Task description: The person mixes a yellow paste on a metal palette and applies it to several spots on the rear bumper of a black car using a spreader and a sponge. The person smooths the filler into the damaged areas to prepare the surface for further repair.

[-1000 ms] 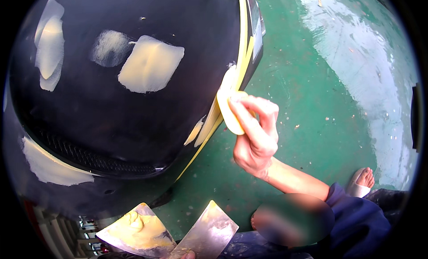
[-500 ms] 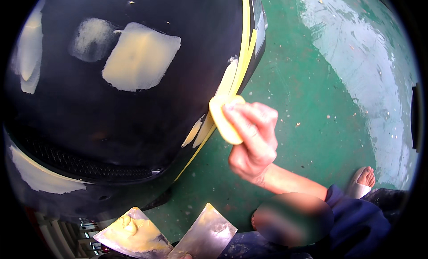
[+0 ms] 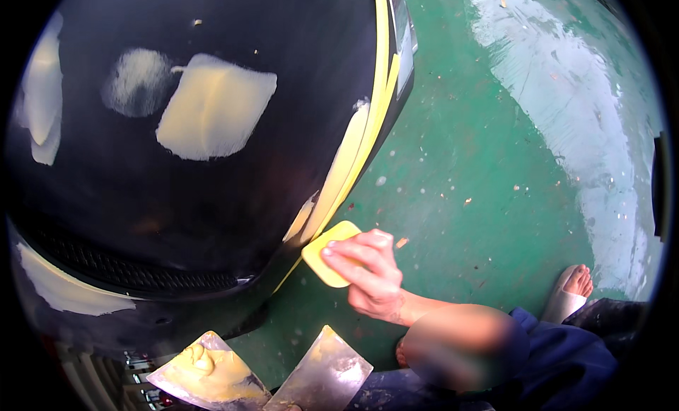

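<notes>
My right hand [image 3: 371, 273] pinches a yellow filler spreader [image 3: 329, 255] between thumb and fingers. Its upper left edge is at the lower end of a pale yellow filler strip [image 3: 346, 149] along the dark car panel's [image 3: 212, 220] right edge. Yellow masking tape [image 3: 382, 50] runs beside that strip. At the lower edge only a fingertip of my left hand [image 3: 294, 408] shows, against two metal putty plates. The left plate [image 3: 244, 379] carries a lump of yellowish filler [image 3: 200, 359]; the right plate [image 3: 332, 372] has thin smears. The rest of that hand is hidden.
Pale filler patches, including a squarish one [image 3: 216, 107], lie on the panel. A dark mesh grille [image 3: 134, 269] curves along its near side. The green floor [image 3: 453, 234] has a greyish-white area [image 3: 566, 107] at right. A sandalled foot [image 3: 571, 287] stands at lower right.
My right hand has drawn the spreader down and to the left along the panel edge. A longer smooth filler strip now shows beside the tape. The metal plates stay nearly still.
</notes>
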{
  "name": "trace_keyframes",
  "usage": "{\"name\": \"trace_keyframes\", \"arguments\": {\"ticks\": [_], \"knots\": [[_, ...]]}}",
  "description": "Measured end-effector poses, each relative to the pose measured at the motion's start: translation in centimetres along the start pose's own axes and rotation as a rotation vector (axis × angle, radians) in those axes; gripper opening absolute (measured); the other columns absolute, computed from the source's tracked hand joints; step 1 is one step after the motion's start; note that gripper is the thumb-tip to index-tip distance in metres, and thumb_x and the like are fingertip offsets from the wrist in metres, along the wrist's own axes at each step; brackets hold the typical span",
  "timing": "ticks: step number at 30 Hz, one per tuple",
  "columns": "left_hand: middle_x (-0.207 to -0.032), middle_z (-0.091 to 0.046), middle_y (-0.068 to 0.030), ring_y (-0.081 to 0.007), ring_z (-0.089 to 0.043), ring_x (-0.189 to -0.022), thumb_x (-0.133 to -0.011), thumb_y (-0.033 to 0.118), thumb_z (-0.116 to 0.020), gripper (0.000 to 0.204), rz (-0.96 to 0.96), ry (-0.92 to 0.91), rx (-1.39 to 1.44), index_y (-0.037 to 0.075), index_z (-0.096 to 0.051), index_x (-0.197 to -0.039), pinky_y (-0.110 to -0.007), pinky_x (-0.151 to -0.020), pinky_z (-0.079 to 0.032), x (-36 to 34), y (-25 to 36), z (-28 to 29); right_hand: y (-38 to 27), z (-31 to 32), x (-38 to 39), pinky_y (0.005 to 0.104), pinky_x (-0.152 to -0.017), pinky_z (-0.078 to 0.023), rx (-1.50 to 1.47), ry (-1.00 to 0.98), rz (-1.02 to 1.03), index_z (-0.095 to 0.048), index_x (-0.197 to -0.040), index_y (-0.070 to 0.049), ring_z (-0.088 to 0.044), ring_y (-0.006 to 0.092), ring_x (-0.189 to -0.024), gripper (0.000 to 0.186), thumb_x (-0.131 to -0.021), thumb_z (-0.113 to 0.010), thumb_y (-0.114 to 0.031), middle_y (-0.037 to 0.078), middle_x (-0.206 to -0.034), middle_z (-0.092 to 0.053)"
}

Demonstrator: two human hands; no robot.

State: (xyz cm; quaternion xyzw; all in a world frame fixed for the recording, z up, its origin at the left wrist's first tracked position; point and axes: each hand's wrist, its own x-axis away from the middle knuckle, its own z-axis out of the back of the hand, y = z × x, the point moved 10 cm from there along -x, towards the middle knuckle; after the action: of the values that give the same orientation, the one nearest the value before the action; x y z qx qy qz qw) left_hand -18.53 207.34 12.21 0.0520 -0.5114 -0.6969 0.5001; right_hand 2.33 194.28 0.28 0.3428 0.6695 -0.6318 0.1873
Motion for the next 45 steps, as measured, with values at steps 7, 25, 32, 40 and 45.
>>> {"name": "trace_keyframes", "arguments": {"ticks": [7,25,32,40,45], "knots": [[-0.087,-0.057,-0.0099,-0.0218,-0.054,-0.071,-0.084,0.019,-0.074,0.038,-0.012,-0.009,0.028,-0.001,-0.056,-0.11,-0.033,-0.062,-0.044,0.3,-0.1,0.1,2.4,5.9,-8.1,0.0372,-0.09,-0.048,0.122,0.244,0.003,-0.073,-0.113,0.0,-0.058,0.0297,-0.098,0.054,-0.066,-0.053,0.019,0.014,-0.111,-0.067],[-0.095,-0.058,-0.0151,-0.0277,-0.057,-0.079,-0.082,0.021,-0.074,0.045,0.026,0.024,0.093,-0.005,-0.055,-0.113,-0.038,-0.068,-0.048,0.3,-0.1,0.3,-1.0,0.1,-1.9,0.0394,-0.078,-0.047,0.071,0.163,0.044,-0.077,-0.105,0.002,-0.062,0.0271,-0.087,0.052,-0.055,-0.062,0.011,0.013,-0.104,-0.07],[-0.098,-0.058,-0.0172,-0.03,-0.058,-0.082,-0.081,0.021,-0.074,0.047,0.025,0.011,0.121,-0.006,-0.054,-0.114,-0.04,-0.07,-0.049,0.2,-0.8,0.8,-1.3,-1.4,0.3,0.0385,-0.079,-0.048,0.015,0.046,-0.028,-0.077,-0.104,0.0,-0.062,0.0264,-0.091,0.048,-0.06,-0.062,0.014,0.01,-0.105,-0.071],[-0.101,-0.059,-0.0195,-0.0326,-0.059,-0.085,-0.08,0.022,-0.074,0.05,-0.024,-0.012,0.107,-0.007,-0.054,-0.115,-0.042,-0.073,-0.05,0.3,0.3,-0.3,5.0,6.4,-0.9,0.0289,-0.082,-0.051,-0.384,0.249,-0.786,-0.066,-0.11,0.002,-0.06,0.0151,-0.09,0.023,-0.088,-0.061,0.008,0.007,-0.1,-0.068],[-0.103,-0.059,-0.021,-0.0343,-0.06,-0.087,-0.079,0.023,-0.074,0.052,-0.069,0.01,0.044,-0.008,-0.053,-0.116,-0.043,-0.075,-0.051,0.9,0.4,-0.6,8.8,7.5,-5.7,0.0274,-0.074,-0.051,-0.462,0.161,-0.882,-0.062,-0.112,0.003,-0.06,0.008,-0.083,0.021,-0.096,-0.063,-0.01,0.006,-0.091,-0.069]]}}
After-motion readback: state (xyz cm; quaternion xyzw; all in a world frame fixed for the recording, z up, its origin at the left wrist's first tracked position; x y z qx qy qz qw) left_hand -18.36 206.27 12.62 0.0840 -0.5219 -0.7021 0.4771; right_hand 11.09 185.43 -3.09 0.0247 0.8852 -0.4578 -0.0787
